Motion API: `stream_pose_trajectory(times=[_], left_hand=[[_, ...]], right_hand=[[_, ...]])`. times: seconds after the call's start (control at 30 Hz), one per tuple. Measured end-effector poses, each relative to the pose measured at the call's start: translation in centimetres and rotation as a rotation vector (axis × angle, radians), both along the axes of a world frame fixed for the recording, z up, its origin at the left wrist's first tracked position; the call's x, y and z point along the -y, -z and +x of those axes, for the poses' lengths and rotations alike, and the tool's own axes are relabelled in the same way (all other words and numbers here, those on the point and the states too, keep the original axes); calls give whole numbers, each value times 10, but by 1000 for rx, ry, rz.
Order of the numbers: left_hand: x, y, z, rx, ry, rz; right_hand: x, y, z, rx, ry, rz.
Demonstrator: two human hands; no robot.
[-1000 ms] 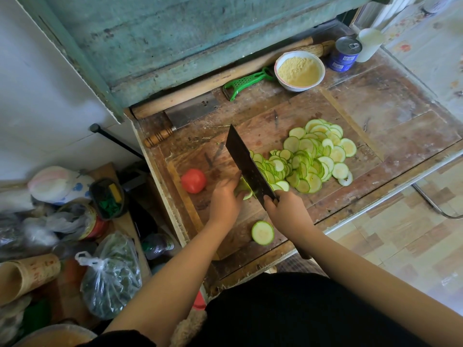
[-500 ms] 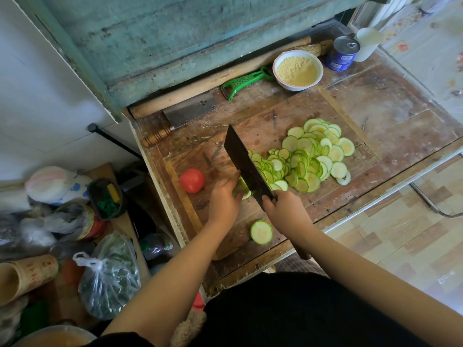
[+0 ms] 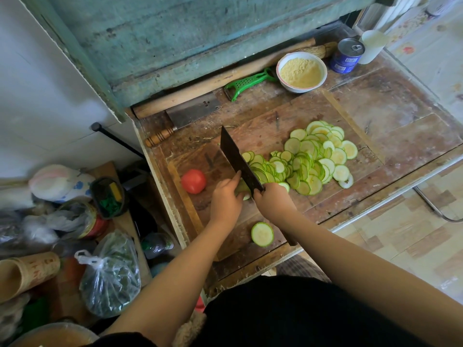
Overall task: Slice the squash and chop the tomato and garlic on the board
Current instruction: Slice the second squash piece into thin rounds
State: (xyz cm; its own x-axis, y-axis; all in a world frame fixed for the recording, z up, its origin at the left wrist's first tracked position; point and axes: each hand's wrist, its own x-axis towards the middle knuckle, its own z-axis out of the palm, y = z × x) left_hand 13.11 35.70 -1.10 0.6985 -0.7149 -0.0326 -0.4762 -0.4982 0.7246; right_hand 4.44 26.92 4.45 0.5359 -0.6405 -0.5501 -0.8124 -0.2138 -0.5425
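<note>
Slicing stage: squash nearly consumed; tomato whole; garlic not identifiable in view.
Cut end piece: one thick squash round point(image 3: 262, 234) lies flat on the cutting board point(image 3: 265, 126) near its front edge, between the two forearms, apart from both hands.
Left hand: left hand point(image 3: 225, 199) bears down on the squash stub point(image 3: 242, 189), fingers curled over it; only a small pale-green part of the stub shows.
Right hand: right hand point(image 3: 273, 202) is clenched around the cleaver handle, which is hidden inside the fist.
Key relation: cleaver point(image 3: 239, 162) blade runs from the right hand diagonally away and leftward; its flat face stands just beside the left fingertips, with the stub on the left-hand side of the blade.
Judgement: little stub remains, so fingertip clearance is the main risk.
Cut product: squash slices point(image 3: 310, 161) lie fanned to the right of the blade.
Tomato: tomato point(image 3: 193, 181) sits left of the left hand, nearer that hand.
Far edge: spare cleaver point(image 3: 193, 113) lies idle beyond the board.
</note>
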Motion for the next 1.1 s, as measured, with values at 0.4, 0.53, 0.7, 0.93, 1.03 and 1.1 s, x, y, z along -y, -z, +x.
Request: stream_pose_trajectory(times=[0.4,0.53,0.7,0.93,1.03,1.1], left_hand=[[-1,-1,-21,-29,41,11],[-2,0,-21,-12,36,15],[-1,-2,-22,-29,13,11],[-3,0,-23,-43,-14,-20],[-3,1,-22,-45,-10,-21],[-3,2,-21,-34,3,-8]], right_hand=[[-13,5,-34,22,18,-55],[-13,5,-29,-4,8,-70],[-1,-1,-1,31,12,-49],[-7,-18,-33,73,25,-57],[-10,-23,-47,65,33,-47],[-11,-25,-50,60,35,-48]])
